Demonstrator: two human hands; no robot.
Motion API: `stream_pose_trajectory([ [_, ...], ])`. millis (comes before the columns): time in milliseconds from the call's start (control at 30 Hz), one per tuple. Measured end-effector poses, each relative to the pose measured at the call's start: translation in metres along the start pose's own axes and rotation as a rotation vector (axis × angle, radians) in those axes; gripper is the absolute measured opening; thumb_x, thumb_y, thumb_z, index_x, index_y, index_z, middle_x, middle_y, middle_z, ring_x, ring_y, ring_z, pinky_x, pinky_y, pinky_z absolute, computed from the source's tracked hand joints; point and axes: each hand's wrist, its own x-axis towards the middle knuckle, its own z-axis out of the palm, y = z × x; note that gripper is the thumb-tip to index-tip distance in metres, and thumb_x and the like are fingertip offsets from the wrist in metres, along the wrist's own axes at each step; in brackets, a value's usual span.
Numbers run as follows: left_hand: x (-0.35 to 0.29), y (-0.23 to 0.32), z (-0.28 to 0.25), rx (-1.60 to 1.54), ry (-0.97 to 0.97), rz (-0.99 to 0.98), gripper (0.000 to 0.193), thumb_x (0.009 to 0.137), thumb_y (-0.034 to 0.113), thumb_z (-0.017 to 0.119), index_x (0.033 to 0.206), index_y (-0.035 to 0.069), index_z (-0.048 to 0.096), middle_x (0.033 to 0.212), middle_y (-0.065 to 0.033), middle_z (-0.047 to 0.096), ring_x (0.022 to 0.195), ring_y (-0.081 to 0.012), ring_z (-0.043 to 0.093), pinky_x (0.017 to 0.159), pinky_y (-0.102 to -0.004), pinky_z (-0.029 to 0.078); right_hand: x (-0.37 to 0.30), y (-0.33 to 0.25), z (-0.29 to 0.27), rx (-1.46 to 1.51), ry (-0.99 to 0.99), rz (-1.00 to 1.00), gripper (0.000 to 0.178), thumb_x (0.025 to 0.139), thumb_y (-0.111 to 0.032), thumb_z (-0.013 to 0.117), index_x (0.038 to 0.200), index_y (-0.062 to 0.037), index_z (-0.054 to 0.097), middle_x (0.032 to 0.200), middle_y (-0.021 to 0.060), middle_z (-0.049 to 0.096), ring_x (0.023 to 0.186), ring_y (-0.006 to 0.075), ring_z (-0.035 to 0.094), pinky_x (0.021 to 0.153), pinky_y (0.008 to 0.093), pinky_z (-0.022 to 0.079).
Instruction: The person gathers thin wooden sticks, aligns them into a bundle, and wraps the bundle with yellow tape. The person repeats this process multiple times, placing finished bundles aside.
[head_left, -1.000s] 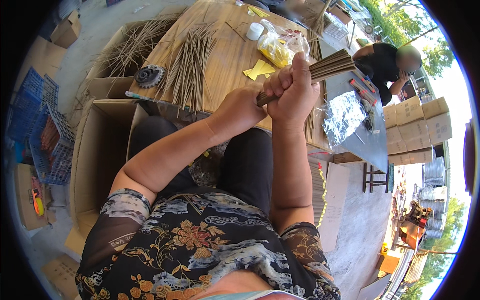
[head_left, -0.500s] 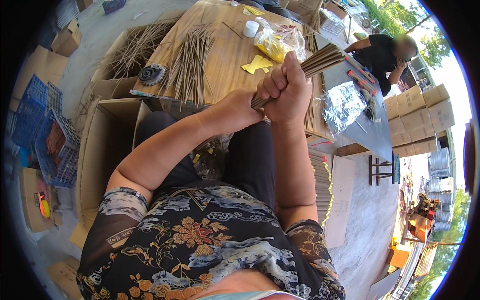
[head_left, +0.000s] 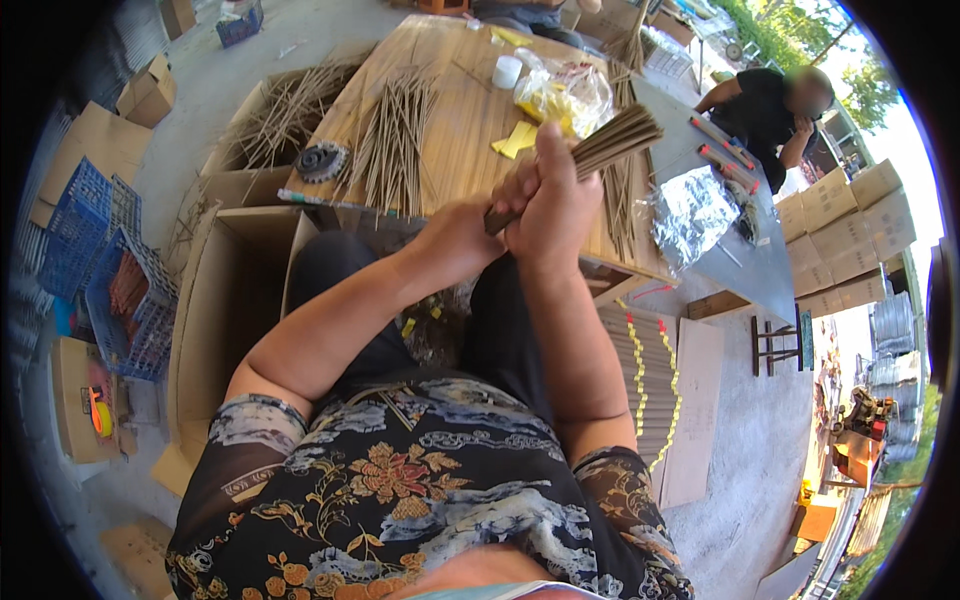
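Both hands are closed around a bundle of thin brown incense sticks [head_left: 620, 137], held slantwise above the table's near edge. My right hand [head_left: 560, 215] wraps the middle of it, thumb laid along the sticks. At the lower end is my left hand [head_left: 465, 238], pressed against the right one; some of its fingers are hidden. The far end fans out slightly toward the upper right. Beyond the hands, a loose pile of similar sticks [head_left: 395, 145] lies on the wooden table [head_left: 460, 130], and more sticks [head_left: 620, 210] lie to the right.
Yellow paper strips [head_left: 515, 140], a plastic bag [head_left: 565, 95], a white jar [head_left: 507, 71] and a dark toothed disc [head_left: 322, 162] lie on the table. An open carton [head_left: 235, 310] stands left of my legs. Banded bundles [head_left: 650, 385] lie at right. A person [head_left: 770, 120] sits beyond the grey table [head_left: 765, 265].
Both hands have moved left and slightly toward me, bringing the bundle along. They keep their hold on it. The whole view has shifted a little.
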Motion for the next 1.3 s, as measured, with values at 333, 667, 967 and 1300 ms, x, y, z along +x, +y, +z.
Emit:
stream_pose_trajectory([
  [333,-0.017,0.003,0.017,-0.016,0.272,0.165,0.023,0.073,0.017,0.063,0.089,0.003,0.056,0.081,-0.0185,0.061,0.079,-0.0360,0.059,0.066,-0.0380,0.046,-0.011,-0.007,0.001,0.030,-0.014,-0.036,0.030,0.087,-0.021,0.054,0.066,-0.0119,0.034,0.048,-0.0012,0.032,0.036,0.0092,0.030,0.034,0.0258,0.029],
  [667,-0.024,0.006,0.009,-0.289,-0.035,0.113,0.024,0.074,0.007,0.062,0.096,0.001,0.056,0.077,-0.0071,0.059,0.071,-0.0131,0.057,0.062,-0.0273,0.043,-0.019,-0.012,0.001,-0.058,-0.123,0.104,0.012,0.087,-0.015,0.051,0.079,-0.0080,0.045,0.057,0.0001,0.040,0.049,0.0120,0.043,0.047,0.0291,0.041],
  [967,-0.056,0.030,-0.010,-0.321,-0.189,-0.107,0.020,0.074,0.006,0.061,0.092,0.003,0.053,0.068,0.0004,0.050,0.051,-0.0027,0.043,0.043,-0.0180,0.031,-0.031,-0.007,-0.009,0.196,-0.162,0.209,0.022,0.090,-0.019,0.046,0.069,-0.0123,0.042,0.048,-0.0051,0.030,0.038,0.0064,0.026,0.037,0.0221,0.027],
  [1300,-0.077,0.006,-0.024,-0.760,-0.322,-0.178,0.045,0.095,0.040,0.031,0.091,0.001,0.053,0.076,-0.0089,0.058,0.049,-0.0070,0.044,0.043,-0.0178,0.034,-0.037,0.009,-0.007,0.274,-0.187,0.307,0.029,0.090,-0.019,0.045,0.063,-0.0117,0.038,0.048,-0.0054,0.027,0.039,0.0065,0.026,0.038,0.0221,0.028],
])
